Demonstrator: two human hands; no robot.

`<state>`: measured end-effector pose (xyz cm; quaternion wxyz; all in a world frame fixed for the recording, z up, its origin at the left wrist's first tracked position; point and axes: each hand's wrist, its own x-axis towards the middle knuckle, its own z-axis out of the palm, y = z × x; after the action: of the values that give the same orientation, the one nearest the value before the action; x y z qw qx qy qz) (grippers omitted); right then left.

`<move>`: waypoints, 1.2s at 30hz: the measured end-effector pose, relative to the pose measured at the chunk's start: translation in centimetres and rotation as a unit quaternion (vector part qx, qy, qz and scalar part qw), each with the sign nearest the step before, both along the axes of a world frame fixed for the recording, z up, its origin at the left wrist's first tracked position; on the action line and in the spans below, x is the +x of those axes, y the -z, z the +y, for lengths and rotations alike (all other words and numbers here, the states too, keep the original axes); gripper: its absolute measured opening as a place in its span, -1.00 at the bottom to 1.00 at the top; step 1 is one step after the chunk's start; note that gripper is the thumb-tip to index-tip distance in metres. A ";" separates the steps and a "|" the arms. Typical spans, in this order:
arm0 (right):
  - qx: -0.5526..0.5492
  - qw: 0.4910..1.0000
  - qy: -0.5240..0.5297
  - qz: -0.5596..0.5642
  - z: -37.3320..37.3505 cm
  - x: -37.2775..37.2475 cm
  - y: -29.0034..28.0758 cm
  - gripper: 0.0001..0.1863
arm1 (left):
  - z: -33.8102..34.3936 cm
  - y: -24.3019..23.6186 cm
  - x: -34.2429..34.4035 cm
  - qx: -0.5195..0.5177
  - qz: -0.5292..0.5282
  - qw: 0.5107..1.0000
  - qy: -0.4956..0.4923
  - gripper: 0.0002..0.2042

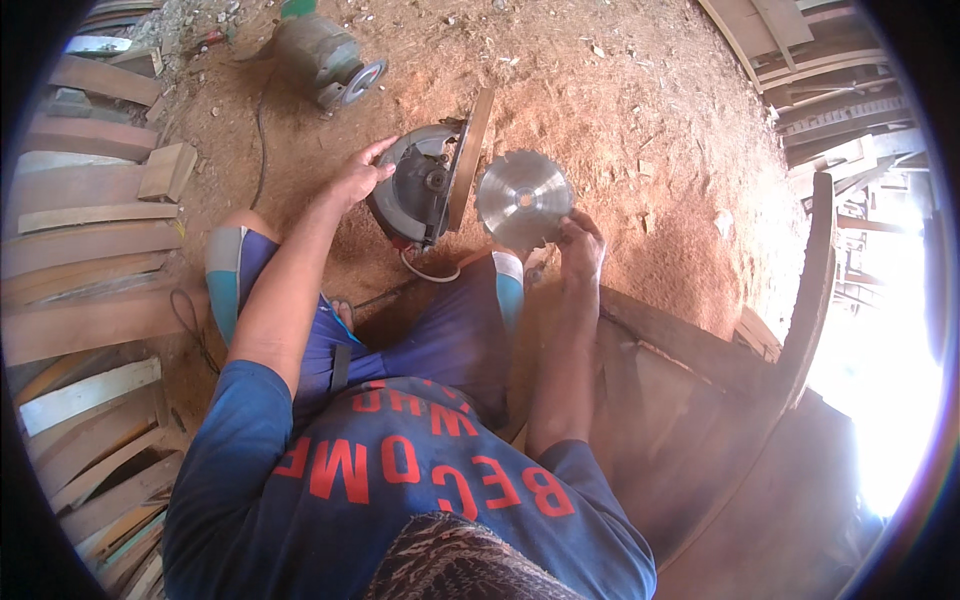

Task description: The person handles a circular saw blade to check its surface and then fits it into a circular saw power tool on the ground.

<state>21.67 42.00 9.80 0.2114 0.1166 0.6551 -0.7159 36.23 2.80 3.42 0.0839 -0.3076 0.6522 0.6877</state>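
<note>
Out in front of my right knee, my right hand (582,243) grips a round, toothed circular saw blade (524,192) by its lower right edge. The blade's flat face is turned up and its centre hole shows. To the left is a circular saw (415,185) with a grey guard, lying on its side with no blade seen on its spindle. My left hand (362,177) rests against the saw's left side, fingers stretched out along the guard. A wooden strip (471,160) stands along the saw's base plate, between saw and blade.
A grey bench grinder-like motor (322,62) with a wheel sits on the sawdust ground at the upper left, its cable trailing down. Stacked boards (85,240) line the left. A curved plank (808,290) rises on the right, and more timber (840,70) lies at the upper right.
</note>
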 end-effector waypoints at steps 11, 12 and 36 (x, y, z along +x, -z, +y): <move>0.032 0.999 -0.034 -0.022 -1.1 -0.4 3.8 -0.71 | 1.3 -0.7 -0.4 0.021 0.010 1.000 0.009 -0.42; 0.040 0.998 -0.045 -0.021 -0.9 -0.6 3.9 -0.72 | 1.5 -0.8 -0.4 0.007 0.015 1.000 0.013 -0.42; 0.024 0.994 -0.101 -0.046 -1.6 -0.5 5.2 -0.70 | 2.1 -1.6 -0.5 0.038 0.000 0.999 -0.001 -0.44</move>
<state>21.22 40.38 4.61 0.3096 0.0880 0.6699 -0.6690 35.75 4.91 4.97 0.0949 -0.3049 0.6254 0.7120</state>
